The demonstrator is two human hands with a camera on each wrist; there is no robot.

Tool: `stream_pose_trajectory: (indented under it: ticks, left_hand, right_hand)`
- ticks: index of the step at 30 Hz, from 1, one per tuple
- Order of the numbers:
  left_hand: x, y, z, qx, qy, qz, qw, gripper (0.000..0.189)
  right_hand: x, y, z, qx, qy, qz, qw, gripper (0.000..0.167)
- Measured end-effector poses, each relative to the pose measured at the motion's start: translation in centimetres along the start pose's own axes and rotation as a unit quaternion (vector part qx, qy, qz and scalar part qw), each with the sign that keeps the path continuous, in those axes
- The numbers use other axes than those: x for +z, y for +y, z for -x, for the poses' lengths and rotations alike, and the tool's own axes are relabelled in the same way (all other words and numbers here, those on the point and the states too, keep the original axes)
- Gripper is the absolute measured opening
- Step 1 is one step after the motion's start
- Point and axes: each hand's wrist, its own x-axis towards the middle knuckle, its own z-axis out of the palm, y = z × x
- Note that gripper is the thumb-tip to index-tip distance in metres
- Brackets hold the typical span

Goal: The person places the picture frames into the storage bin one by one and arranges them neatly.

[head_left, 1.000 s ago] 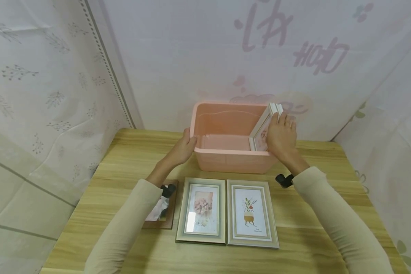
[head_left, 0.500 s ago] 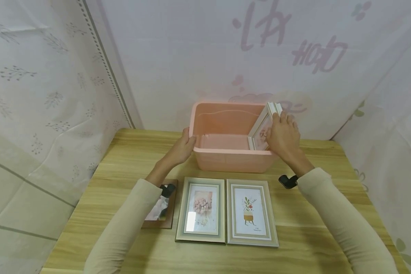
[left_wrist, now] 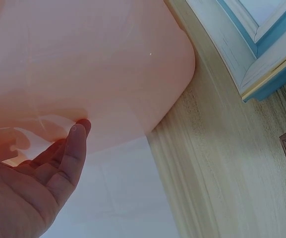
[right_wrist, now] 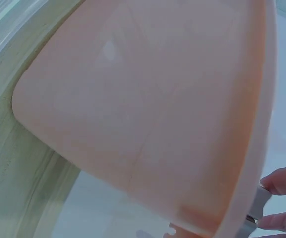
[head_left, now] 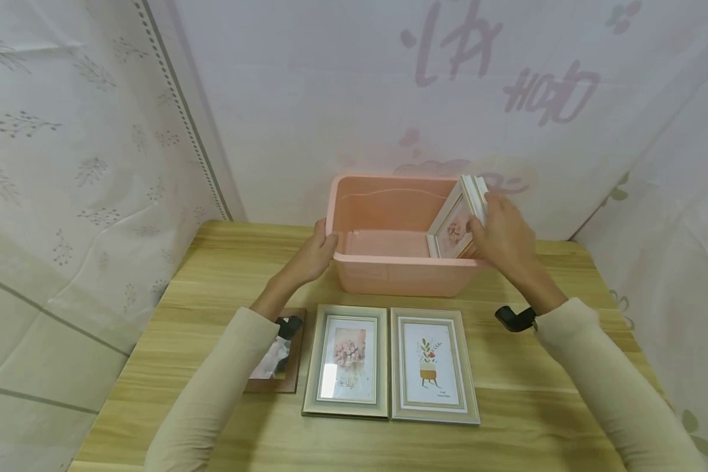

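Slightly outward has the right hand (head_left: 507,236) moved; its fingers touch the ridged edges of the white frames (head_left: 454,216), though whether they pinch I cannot tell; these frames lean together, tilted, inside the right end of the smooth, round-cornered pink tub (head_left: 398,278); the left hand (head_left: 313,255) is clamped on the tub's opposite rim; two pale moulded frames (head_left: 311,373) and a brown frame (head_left: 294,367) lie flat on the grained wooden table (head_left: 212,275).
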Motion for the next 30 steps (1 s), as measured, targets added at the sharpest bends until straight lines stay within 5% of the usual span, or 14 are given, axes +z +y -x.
stream_pose_trajectory:
  ticks: [17,30]
  left_hand:
    - [0.1,0.2,0.2,0.002,0.009,-0.009,0.9999,0.056]
    - [0.0,0.2,0.2,0.001,0.009,-0.009,0.9999,0.057]
  right_hand:
    - [-0.2,0.4,3.8,-0.112,0.08,-0.059,0.9887,0.042]
    - [1.9,1.2,8.4,-0.204,0.148,-0.079,0.9644,0.038]
